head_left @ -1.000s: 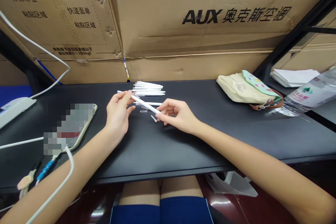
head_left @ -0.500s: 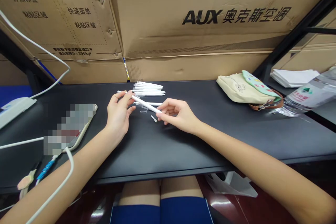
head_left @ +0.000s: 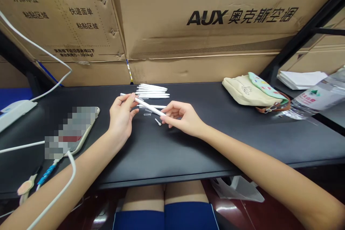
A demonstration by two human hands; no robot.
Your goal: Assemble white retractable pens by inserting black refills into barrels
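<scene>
A slim white pen [head_left: 150, 107] slants between my two hands, above the dark tabletop. My left hand [head_left: 122, 113] pinches its upper-left part between thumb and fingers. At its lower-right end, my right hand [head_left: 181, 116] grips it with the fingertips. Behind it lies a row of several similar white pens [head_left: 153, 90], side by side. Another white pen [head_left: 159, 106] lies just beyond the held one, partly covered by it. Near my right fingertips are a small white piece with a rounded end [head_left: 157, 122] and a short clear piece [head_left: 147, 114].
A phone [head_left: 86, 125] with a white cable [head_left: 70, 172] lies left, beside a power strip [head_left: 16, 113]. A cream pouch [head_left: 242, 91] and a plastic bottle [head_left: 318, 97] lie right. Large cardboard boxes [head_left: 205, 43] stand along the back. The table's front edge [head_left: 167, 179] runs above my lap.
</scene>
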